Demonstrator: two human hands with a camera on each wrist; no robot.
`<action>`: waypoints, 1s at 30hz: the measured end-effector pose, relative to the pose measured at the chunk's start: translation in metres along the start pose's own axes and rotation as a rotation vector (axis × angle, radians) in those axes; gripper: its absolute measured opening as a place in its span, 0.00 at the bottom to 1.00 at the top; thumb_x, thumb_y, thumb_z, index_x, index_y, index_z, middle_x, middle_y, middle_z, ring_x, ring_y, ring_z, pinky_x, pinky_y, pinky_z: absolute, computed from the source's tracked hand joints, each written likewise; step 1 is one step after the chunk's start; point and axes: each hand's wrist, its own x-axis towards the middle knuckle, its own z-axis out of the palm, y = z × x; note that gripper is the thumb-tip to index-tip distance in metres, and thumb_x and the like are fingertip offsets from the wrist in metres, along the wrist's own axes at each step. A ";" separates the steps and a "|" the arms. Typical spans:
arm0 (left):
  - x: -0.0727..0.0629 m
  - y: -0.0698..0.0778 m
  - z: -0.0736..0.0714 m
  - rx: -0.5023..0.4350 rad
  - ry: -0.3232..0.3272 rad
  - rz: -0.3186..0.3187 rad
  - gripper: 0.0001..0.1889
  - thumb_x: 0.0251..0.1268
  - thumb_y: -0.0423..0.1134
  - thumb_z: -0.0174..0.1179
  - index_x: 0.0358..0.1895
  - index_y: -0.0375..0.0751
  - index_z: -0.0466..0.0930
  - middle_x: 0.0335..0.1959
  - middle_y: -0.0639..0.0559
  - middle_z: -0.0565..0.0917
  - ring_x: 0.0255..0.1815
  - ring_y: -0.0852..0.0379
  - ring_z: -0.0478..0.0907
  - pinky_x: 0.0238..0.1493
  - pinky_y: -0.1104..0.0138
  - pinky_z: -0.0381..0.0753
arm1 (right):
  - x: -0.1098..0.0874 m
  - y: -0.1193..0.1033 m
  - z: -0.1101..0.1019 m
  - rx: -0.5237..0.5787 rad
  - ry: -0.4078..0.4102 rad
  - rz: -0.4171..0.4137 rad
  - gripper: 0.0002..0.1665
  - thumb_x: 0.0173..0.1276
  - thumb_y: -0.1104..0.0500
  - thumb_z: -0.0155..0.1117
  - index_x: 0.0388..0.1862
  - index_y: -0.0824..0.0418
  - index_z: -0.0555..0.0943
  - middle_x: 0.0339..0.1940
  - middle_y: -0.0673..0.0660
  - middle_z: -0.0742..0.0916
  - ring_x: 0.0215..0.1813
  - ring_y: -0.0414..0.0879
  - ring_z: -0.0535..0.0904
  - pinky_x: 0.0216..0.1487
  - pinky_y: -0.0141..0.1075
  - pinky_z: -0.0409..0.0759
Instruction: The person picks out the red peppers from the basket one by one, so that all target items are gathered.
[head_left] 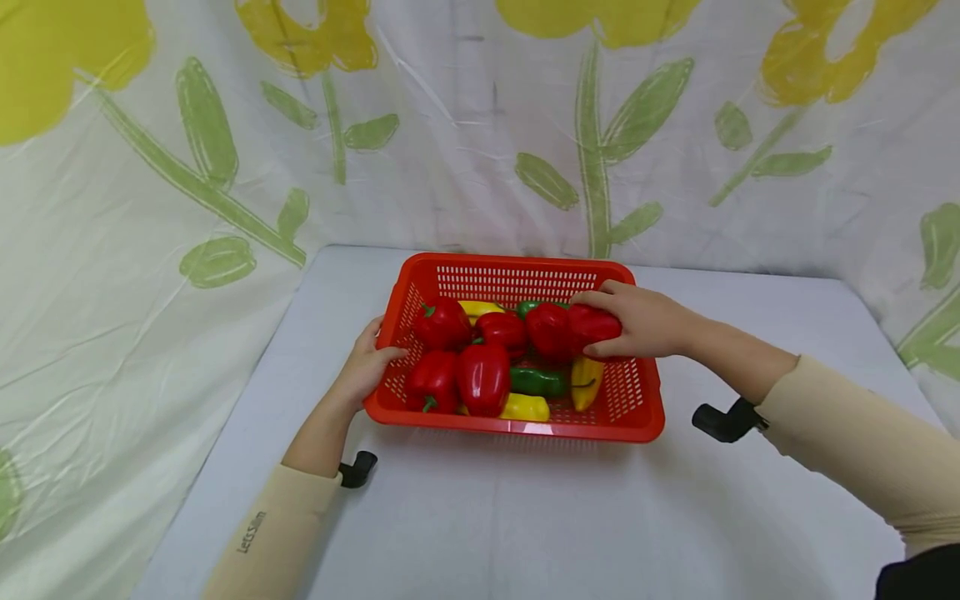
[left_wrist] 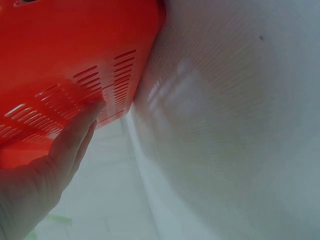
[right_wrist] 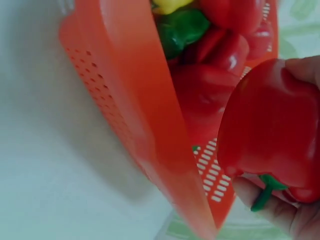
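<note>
We log a glossy, lobed red bell pepper (head_left: 595, 327) above the right end of a rectangular, perforated red plastic basket (head_left: 517, 427), right hand (head_left: 647, 318) curled round it, fingers parted to its width. Left hand (head_left: 364, 368) pinches the basket's left rim, fingers straight outside.

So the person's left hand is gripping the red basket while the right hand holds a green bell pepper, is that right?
Not quite: the bell pepper in the right hand is red, not green, as the right wrist view shows; only its stem is green. The left hand does grip the red basket.
</note>
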 end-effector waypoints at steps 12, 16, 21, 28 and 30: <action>0.002 -0.002 -0.001 -0.018 -0.011 0.011 0.31 0.65 0.28 0.43 0.71 0.41 0.47 0.64 0.36 0.66 0.60 0.41 0.70 0.50 0.60 0.79 | -0.009 0.005 -0.008 0.028 0.087 0.108 0.41 0.60 0.43 0.62 0.69 0.55 0.63 0.57 0.66 0.73 0.53 0.58 0.71 0.43 0.49 0.81; 0.002 -0.002 0.000 -0.015 -0.010 0.008 0.31 0.65 0.28 0.43 0.71 0.41 0.46 0.64 0.36 0.66 0.60 0.41 0.70 0.50 0.60 0.79 | -0.012 0.013 -0.008 0.069 0.124 0.173 0.41 0.60 0.42 0.61 0.69 0.54 0.62 0.56 0.67 0.73 0.51 0.60 0.72 0.41 0.49 0.81; 0.002 -0.002 0.000 -0.004 -0.005 0.011 0.31 0.65 0.28 0.43 0.71 0.40 0.46 0.64 0.35 0.65 0.60 0.41 0.69 0.51 0.61 0.79 | -0.016 0.029 -0.006 0.136 0.202 0.264 0.42 0.60 0.42 0.62 0.70 0.54 0.61 0.56 0.67 0.72 0.51 0.62 0.73 0.41 0.51 0.81; 0.001 -0.001 0.000 0.002 -0.004 0.005 0.32 0.65 0.28 0.44 0.71 0.40 0.46 0.65 0.35 0.65 0.60 0.42 0.69 0.52 0.60 0.78 | -0.019 0.050 -0.005 0.162 0.256 0.348 0.42 0.62 0.42 0.59 0.70 0.56 0.58 0.56 0.70 0.71 0.53 0.66 0.70 0.44 0.57 0.79; 0.001 -0.001 -0.001 0.002 -0.004 0.005 0.32 0.65 0.28 0.44 0.71 0.40 0.46 0.65 0.35 0.65 0.60 0.41 0.69 0.52 0.60 0.78 | -0.020 0.056 -0.004 0.173 0.269 0.368 0.42 0.63 0.41 0.58 0.70 0.57 0.58 0.57 0.71 0.70 0.54 0.66 0.69 0.45 0.58 0.79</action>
